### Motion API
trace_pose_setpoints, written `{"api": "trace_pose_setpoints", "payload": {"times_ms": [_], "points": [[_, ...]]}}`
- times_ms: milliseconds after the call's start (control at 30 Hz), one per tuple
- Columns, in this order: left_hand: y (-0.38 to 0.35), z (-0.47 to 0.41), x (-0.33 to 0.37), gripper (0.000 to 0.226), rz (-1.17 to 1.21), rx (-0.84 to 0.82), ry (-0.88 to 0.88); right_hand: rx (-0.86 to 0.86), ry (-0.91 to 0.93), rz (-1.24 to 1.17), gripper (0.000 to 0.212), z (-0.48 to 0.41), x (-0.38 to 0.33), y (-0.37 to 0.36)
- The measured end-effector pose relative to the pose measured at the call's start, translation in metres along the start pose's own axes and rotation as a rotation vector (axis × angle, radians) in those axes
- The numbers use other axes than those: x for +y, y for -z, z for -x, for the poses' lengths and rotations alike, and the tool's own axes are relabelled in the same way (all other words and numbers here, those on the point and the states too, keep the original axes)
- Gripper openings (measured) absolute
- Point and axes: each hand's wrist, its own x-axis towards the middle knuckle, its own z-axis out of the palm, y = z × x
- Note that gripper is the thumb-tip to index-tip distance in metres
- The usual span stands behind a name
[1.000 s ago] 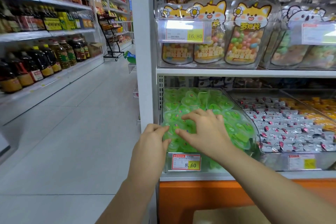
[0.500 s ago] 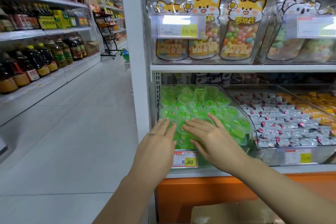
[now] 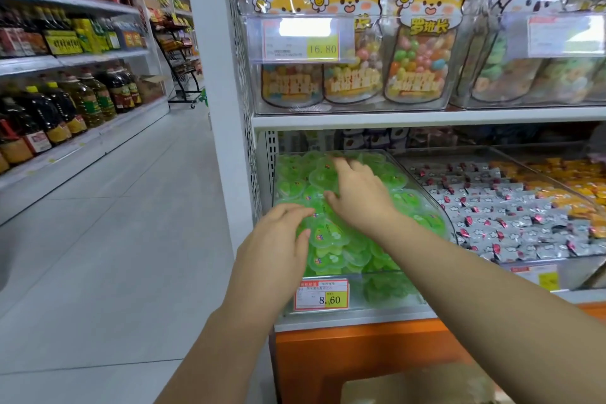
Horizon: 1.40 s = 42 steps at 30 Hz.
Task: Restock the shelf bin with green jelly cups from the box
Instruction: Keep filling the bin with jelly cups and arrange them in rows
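A clear shelf bin (image 3: 387, 302) on the lower shelf is heaped with green jelly cups (image 3: 328, 234). My right hand (image 3: 357, 193) lies flat on the pile near the middle of the bin, fingers spread toward the back. At the bin's front left corner my left hand (image 3: 278, 239) has its fingertips touching the cups. Neither hand grips a cup. A cardboard box (image 3: 416, 384) shows at the bottom edge, under my right forearm.
A price tag reading 8.60 (image 3: 321, 294) hangs on the bin's front. Neighbouring bins hold grey-wrapped sweets (image 3: 511, 216) and orange-wrapped sweets (image 3: 577, 180). Candy bags (image 3: 423, 43) fill the shelf above. A white upright post (image 3: 210, 75) flanks the bin; the aisle floor (image 3: 114, 223) lies left.
My right hand has slid from the front of the pile toward the back of the bin. My left hand has stayed at the front left corner. The view has moved closer.
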Motion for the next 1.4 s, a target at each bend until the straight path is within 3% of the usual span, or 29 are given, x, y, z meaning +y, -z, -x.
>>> {"api": "trace_pose_setpoints", "payload": {"times_ms": [133,400,533,667,900,1067,1267,1400], "points": [[-0.002,-0.005,0.001,0.034,0.021,0.027,0.011,0.088,-0.031,0.041,0.052,-0.014,-0.004,-0.007],[-0.004,-0.006,0.000,0.033,0.043,0.030,0.032,0.274,0.048,-0.173,0.032,-0.010,-0.001,-0.011],[-0.005,-0.009,0.003,0.036,0.097,0.097,0.043,0.353,0.066,-0.443,0.020,0.006,0.000,-0.005],[-0.007,-0.015,0.015,0.038,0.354,0.157,0.110,0.220,-0.081,-0.924,0.018,0.032,-0.002,0.006],[-0.013,-0.015,0.045,0.037,0.691,0.079,0.281,0.092,-0.251,-1.309,0.021,0.058,0.019,0.017],[-0.027,-0.013,0.073,0.034,0.884,0.053,0.332,0.110,-0.250,-1.388,0.018,0.072,0.039,0.031],[-0.047,-0.025,0.097,0.031,0.880,-0.007,0.395,0.080,-0.138,-1.254,0.026,0.074,0.074,0.049],[-0.066,-0.057,0.107,0.030,0.793,-0.028,0.351,0.064,-0.194,-1.410,0.023,0.052,0.102,0.050]]}}
